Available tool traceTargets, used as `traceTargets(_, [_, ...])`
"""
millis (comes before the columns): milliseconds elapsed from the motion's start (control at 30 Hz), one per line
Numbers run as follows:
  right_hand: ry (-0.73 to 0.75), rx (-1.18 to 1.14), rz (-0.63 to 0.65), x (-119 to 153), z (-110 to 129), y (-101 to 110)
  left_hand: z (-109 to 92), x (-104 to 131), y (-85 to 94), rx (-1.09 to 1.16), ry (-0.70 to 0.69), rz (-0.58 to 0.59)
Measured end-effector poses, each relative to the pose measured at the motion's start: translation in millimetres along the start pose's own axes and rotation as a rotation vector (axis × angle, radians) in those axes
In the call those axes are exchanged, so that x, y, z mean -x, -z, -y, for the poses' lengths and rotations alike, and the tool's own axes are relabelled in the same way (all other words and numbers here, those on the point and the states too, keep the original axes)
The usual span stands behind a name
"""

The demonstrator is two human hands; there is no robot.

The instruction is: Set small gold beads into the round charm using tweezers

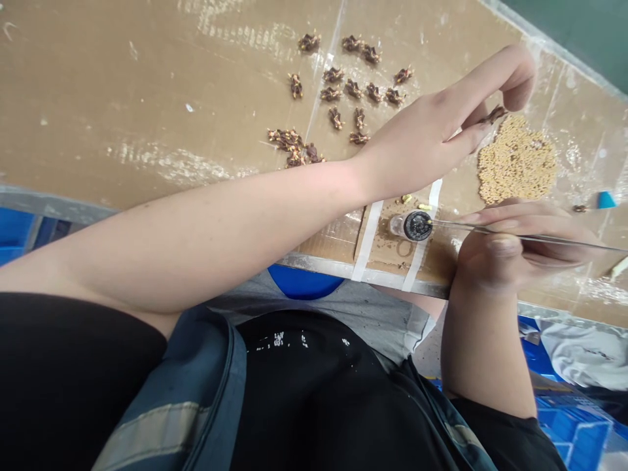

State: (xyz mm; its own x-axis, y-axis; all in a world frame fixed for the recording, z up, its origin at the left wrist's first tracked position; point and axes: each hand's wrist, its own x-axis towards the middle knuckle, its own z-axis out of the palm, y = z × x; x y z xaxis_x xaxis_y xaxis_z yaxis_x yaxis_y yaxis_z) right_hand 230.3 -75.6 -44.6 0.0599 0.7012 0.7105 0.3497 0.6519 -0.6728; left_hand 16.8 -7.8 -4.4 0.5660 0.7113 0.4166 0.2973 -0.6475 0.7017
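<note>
My left hand (436,127) reaches across the table and pinches a small dark brown piece (493,116) between thumb and fingers, close to the pile of small yellow pieces (517,163). In my right hand (520,242) is a pair of thin metal tweezers (454,226). Their tips are at the rim of a small clear pot (417,226) with black contents, with a tiny yellow bit at the tips. The pot stands on a board marked by white tape (369,239). A couple of yellow bits (424,207) lie beside the pot.
Several small brown-and-yellow figures (353,88) lie spread beyond my left forearm, with a heap of them (294,147) nearer it. A blue object (606,199) lies at the right. The table's metal edge (324,265) runs before my body; blue crates (569,425) stand below.
</note>
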Motion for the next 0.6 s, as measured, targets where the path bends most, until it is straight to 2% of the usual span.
traceTargets(100, [0.19, -0.128, -0.186, -1.2, -8.2, -1.7, 6.4, -0.6, -6.3, 0.198, 0.071, -0.021])
traceTargets(267, [-0.043, -0.086, -0.405, -4.6, -15.1, 0.6, 14.6, 0.3, -17.4, 0.375, 0.139, 0.059])
traceTargets(333, [-0.08, -0.012, -0.414, -3.6, -15.4, 0.3, 14.7, 1.4, -18.4, 0.376, 0.151, 0.096])
traceTargets(467, [-0.097, 0.191, -0.339, 0.8, -16.7, -0.2, 12.0, 3.8, -15.8, 0.332, 0.169, 0.11])
traceTargets(600, [-0.11, 0.211, -0.309, 2.6, -18.4, 1.2, 11.7, 4.7, -15.3, 0.292, 0.179, 0.117])
